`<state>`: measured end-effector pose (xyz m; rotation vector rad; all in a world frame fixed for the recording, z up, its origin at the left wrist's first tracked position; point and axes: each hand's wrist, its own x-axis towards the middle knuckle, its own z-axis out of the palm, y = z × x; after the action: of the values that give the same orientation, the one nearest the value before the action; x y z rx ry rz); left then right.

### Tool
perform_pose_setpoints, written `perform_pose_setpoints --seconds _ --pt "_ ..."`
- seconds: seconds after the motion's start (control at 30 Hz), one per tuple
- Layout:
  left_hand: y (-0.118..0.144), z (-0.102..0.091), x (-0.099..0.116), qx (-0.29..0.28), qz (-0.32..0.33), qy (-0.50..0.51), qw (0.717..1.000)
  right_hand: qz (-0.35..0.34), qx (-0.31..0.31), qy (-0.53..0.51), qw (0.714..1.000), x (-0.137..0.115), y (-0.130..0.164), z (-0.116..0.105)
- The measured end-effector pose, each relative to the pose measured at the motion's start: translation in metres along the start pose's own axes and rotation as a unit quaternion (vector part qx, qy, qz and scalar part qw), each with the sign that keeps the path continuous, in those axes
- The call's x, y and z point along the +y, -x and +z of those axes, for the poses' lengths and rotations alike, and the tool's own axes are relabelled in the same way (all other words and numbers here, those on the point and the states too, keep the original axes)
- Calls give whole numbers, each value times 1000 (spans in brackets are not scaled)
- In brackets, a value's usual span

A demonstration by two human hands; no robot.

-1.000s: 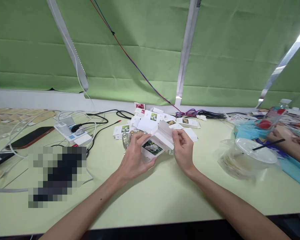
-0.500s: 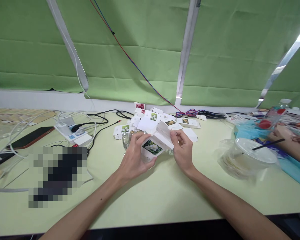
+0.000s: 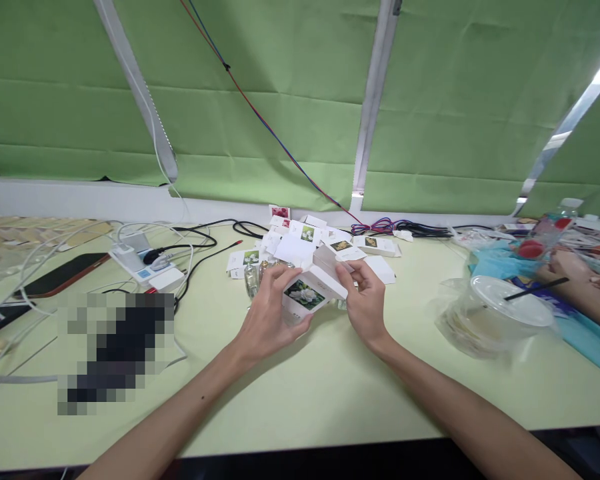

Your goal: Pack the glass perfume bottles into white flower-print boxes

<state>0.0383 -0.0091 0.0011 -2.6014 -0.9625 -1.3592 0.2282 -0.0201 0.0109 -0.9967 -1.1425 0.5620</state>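
Bright, even light; soft shadows; wide-angle bending at edges

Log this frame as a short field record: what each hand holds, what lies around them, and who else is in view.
left hand: grips the white flower-print box
right hand: fingers on the same box's open end flap
behind the hands: pile of small boxes and small glass bottles
table left: power strip, dark phone
table right: lidded plastic bowl
other person: a hand at the far right edge

Roughly a dozen small boxes [image 3: 300,250], two phones [image 3: 63,273]
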Motion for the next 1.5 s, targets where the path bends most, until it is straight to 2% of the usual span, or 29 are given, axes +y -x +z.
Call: perform_pose_setpoints --seconds 0.43,1.03,1.5 --pt "0 -1 0 -1 5 1 1000 -9 -2 5 1000 -1 0 0" --pt "-1 -2 1 0 7 -1 1000 -21 -34 29 999 2 2 -1" --pt "1 -1 1 -2 5 -1 1000 -9 -52 23 998 5 1 -1"
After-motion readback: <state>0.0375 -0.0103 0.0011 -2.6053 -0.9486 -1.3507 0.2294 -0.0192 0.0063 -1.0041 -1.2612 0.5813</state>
